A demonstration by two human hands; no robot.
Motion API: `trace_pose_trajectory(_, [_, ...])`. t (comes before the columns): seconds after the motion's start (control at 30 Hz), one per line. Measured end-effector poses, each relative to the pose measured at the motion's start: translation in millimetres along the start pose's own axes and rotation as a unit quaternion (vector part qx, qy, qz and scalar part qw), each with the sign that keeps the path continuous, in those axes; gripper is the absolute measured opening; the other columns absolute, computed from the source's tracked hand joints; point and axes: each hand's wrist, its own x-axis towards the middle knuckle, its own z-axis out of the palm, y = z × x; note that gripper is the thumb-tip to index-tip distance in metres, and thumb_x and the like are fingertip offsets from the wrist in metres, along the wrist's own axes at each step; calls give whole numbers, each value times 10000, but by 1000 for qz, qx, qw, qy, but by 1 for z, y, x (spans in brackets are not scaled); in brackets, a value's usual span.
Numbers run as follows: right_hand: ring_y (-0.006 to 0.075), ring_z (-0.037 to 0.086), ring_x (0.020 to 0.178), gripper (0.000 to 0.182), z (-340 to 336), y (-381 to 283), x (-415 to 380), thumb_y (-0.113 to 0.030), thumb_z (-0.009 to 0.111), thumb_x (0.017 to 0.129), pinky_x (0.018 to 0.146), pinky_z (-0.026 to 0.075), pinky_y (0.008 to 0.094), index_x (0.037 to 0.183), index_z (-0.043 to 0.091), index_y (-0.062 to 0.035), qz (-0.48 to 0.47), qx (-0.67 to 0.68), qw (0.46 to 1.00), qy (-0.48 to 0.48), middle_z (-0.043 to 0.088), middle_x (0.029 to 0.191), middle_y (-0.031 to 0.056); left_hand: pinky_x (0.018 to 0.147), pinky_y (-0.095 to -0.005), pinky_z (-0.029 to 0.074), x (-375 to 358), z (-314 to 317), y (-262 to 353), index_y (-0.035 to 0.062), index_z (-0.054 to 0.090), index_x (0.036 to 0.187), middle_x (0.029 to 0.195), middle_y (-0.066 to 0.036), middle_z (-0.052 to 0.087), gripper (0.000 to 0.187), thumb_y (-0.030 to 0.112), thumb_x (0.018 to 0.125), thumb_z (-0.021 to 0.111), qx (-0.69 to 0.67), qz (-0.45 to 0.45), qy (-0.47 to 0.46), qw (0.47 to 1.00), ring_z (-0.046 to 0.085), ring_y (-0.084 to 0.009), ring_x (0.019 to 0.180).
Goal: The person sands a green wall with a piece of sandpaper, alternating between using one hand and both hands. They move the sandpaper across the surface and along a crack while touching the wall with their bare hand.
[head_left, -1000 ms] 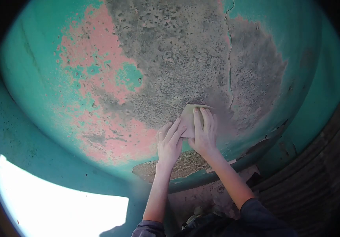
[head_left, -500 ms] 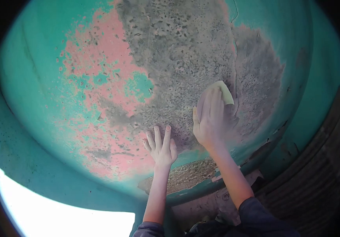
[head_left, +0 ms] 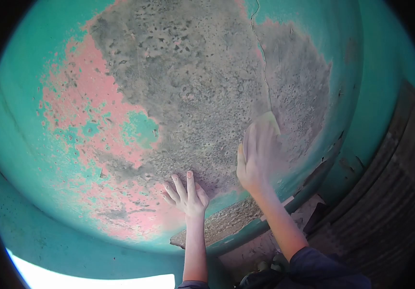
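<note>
A curved surface [head_left: 193, 72] fills the view, with rough grey, pink and green patches and a thin crack. My left hand [head_left: 186, 195] rests on its lower part, fingers spread, holding nothing. To the right, my right hand [head_left: 257, 159] lies over a pale yellow-green sheet [head_left: 270, 119], pressing it flat against the grey patch beside the crack's lower end. The sheet's top edge shows past my fingertips; the rest is hidden under the hand. Motion blurs that hand's right side.
Below the curved surface runs a broken ledge of rough brown material [head_left: 231, 221]. Corrugated dark sheeting [head_left: 376, 212] stands at the lower right. Bright light comes through an opening [head_left: 96, 282] at the lower left.
The view has shifted, so the patches sit further left and the left hand appears lower. The right hand and sheet have moved slightly down the surface relative to the crack.
</note>
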Motion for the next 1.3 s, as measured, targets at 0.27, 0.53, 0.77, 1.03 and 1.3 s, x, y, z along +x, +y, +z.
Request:
trace_pose_trajectory(0.27, [611, 172, 1465, 904, -15, -7, -4, -141, 692, 814, 1166, 238, 655, 1593, 255, -3, -9, 26, 999, -43, 153, 1600, 393, 1247, -560, 43, -1, -2, -1, 94, 578, 1443, 1615, -196, 367, 463, 245, 1034, 422, -6, 0, -3, 1000, 188, -438, 1540])
trace_pose_trajectory(0.53, [513, 226, 1498, 931, -10, -9, -29, -148, 707, 768, 1160, 223, 665, 1585, 284, -5, -24, -37, 997, -68, 237, 1629, 290, 1242, -560, 42, 1, -4, 1, 74, 566, 1441, 1611, -224, 357, 449, 212, 1031, 446, -13, -4, 1, 1000, 162, -430, 1548])
trace_pose_trajectory(0.77, [443, 233, 1521, 894, 3, -10, -51, -151, 685, 798, 1154, 226, 678, 1573, 282, 36, -17, -20, 996, -85, 263, 1642, 222, 1243, -555, 44, 0, -3, 1, 61, 573, 1427, 1612, -223, 357, 436, 217, 1042, 442, -15, -3, 6, 1000, 173, -431, 1546])
trace_pose_trajectory(1.03, [430, 258, 1515, 905, -9, -22, -38, -176, 701, 798, 1158, 237, 660, 1573, 285, 38, -13, -24, 995, -95, 268, 1641, 225, 1237, -594, 33, -5, -2, 1, 148, 577, 1443, 1621, -186, 358, 439, 197, 1012, 509, -34, -30, -7, 999, 187, -460, 1532])
trace_pose_trajectory(1.3, [410, 220, 1533, 901, -19, -25, -22, -226, 693, 820, 1183, 203, 651, 1586, 280, 7, 6, -42, 996, -82, 255, 1657, 188, 1245, -537, 52, 3, -8, 1, 74, 577, 1424, 1608, -209, 374, 422, 196, 1034, 469, -19, -1, -5, 1000, 180, -417, 1548])
